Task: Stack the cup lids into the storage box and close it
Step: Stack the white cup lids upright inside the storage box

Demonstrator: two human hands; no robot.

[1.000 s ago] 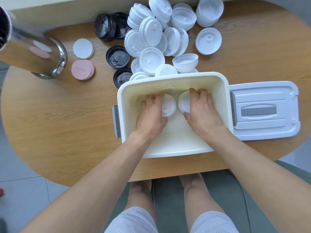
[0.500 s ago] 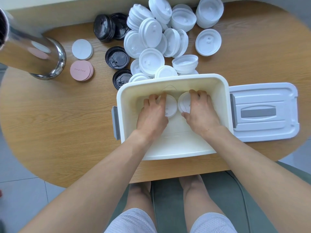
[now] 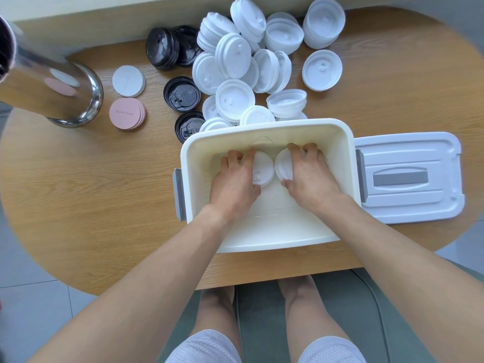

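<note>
Wooden oval worktop point(image 3: 78, 195), pale floor tiles below. White storage box point(image 3: 262, 239) open in front of me, its lid point(image 3: 408, 176) flat on worktop just right of it. My left hand point(image 3: 233, 179) inside box, grip curled round white lid stack point(image 3: 262, 169). My right hand point(image 3: 311, 176) likewise, grip grasping second white stack point(image 3: 284, 166); two stacks side by side, nearly touching. Loose white cup lids point(image 3: 262, 64) heaped beyond box, black lids point(image 3: 172, 51) left of them. Steel canister point(image 3: 52, 90) far left, pink discs point(image 3: 127, 113) beside it.

Both hands' fingers point(image 3: 237, 157) cover much of the lids they hold — steel cylinder point(image 3: 49, 90) cut off left.
</note>
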